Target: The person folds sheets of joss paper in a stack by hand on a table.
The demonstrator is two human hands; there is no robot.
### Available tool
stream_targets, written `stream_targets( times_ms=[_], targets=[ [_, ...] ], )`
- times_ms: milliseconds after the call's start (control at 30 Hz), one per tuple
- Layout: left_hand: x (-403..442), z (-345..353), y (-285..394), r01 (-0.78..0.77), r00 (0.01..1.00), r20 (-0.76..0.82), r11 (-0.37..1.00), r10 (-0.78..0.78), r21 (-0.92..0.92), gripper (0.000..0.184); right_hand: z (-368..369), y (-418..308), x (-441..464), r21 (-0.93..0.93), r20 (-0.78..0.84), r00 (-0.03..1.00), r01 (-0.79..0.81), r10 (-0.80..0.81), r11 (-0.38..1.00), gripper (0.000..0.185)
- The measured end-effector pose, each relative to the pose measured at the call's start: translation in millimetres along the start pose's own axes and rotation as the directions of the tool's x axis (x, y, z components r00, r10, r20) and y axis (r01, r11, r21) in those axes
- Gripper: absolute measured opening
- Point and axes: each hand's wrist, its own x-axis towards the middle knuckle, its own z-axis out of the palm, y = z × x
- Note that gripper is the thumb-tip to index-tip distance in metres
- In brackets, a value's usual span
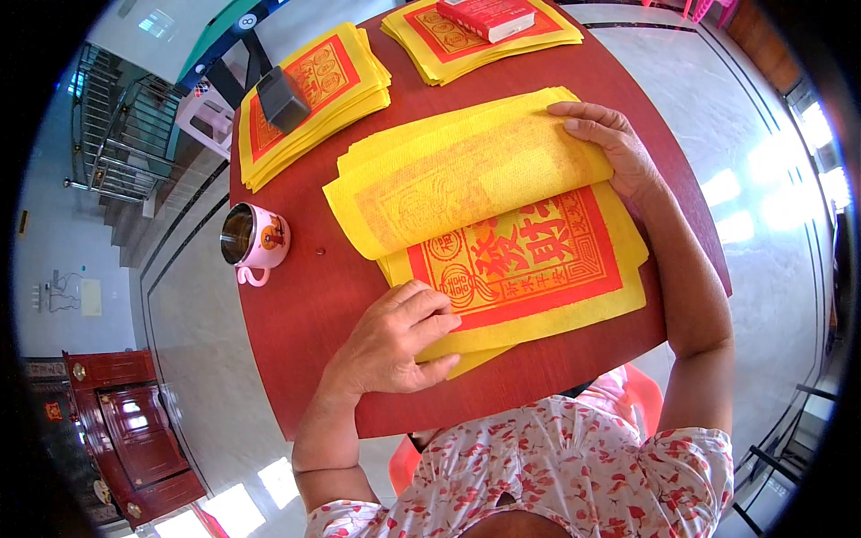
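A stack of yellow paper sheets with red printed panels (529, 260) lies on the red table in front of me. Its top sheet (466, 179) is folded back over the stack, plain side up, with the print showing faintly through. My right hand (610, 148) pinches the far right edge of that lifted sheet between thumb and fingers. My left hand (399, 336) rests on the near left corner of the stack, fingers bent over the paper, thumb apart from them; nothing is gripped in it.
Two more stacks of yellow sheets (359, 67) (556, 31) lie at the far side, one under a dark block (282, 99), the other under a red box (489, 16). A pink mug (272, 235) stands at the table's left edge (269, 359).
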Motion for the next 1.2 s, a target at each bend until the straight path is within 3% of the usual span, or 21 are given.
stream_targets(
  times_ms=[433, 833, 967, 1067, 1200],
  targets=[
    [-1.2, -0.3, -4.5, -0.002, 1.0, -0.012, 0.998, 0.001, -0.058, 0.025, 1.8, -0.6, -0.7, 0.004, -0.02, 1.0, -0.001, 0.001, 1.0, 0.021],
    [-7.6, -13.3, -16.7, 0.015, 0.959, -0.285, 1.0, -0.006, 0.028, 0.021, 7.3, -6.0, -3.1, -0.029, -0.051, 0.998, -0.031, 0.029, 0.999, 0.023],
    [-12.3, -14.7, -24.8, 0.091, 0.92, -0.373, 0.992, -0.119, -0.091, 0.019, 5.7, -6.0, -2.4, -0.045, -0.038, 0.999, -0.035, 0.034, 0.998, 0.022],
    [-11.1, -14.6, -26.1, 0.162, 0.838, -0.481, 0.96, -0.256, -0.229, 0.011, 7.6, -6.4, -4.6, -0.009, -0.034, 0.999, -0.042, 0.041, 0.999, 0.023],
    [-11.8, -13.8, -24.9, 0.236, 0.79, -0.496, 0.925, -0.36, -0.297, 0.01, -1.7, -2.0, -1.4, 0.025, 0.023, 0.999, -0.047, 0.047, 0.999, 0.021]
  ],
)
